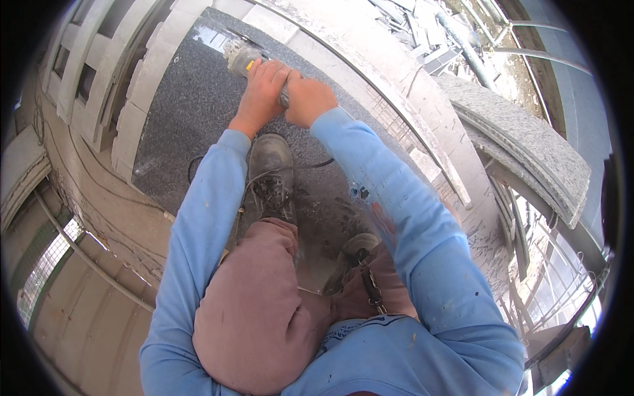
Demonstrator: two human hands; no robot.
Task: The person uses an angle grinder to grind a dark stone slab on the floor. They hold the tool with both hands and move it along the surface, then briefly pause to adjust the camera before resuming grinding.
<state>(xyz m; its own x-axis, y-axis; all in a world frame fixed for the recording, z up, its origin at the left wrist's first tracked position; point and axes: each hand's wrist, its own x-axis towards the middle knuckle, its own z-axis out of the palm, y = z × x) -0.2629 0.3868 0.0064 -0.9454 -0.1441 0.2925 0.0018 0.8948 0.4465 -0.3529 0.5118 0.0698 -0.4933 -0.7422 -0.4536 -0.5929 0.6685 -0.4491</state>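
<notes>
Both of my hands are wrapped round an angle grinder (241,58) with a grey head and a yellow mark. My left hand (263,92) grips the body just behind the head. Close beside it, my right hand (309,100) is closed round the rear end. The grinder's head is at the far part of a dark speckled granite slab (198,105); its disc is too blurred to make out. My boot (271,165) stands on the slab below my hands. A thin dark cable (317,164) runs across the slab near the boot.
Pale stone blocks (142,92) border the slab at the left. To the right, a long narrow strip (429,148) runs alongside it, and grey granite slabs (522,138) are stacked farther right. Broken stone pieces (422,33) lie at the far right. Another cable (99,175) trails along the left.
</notes>
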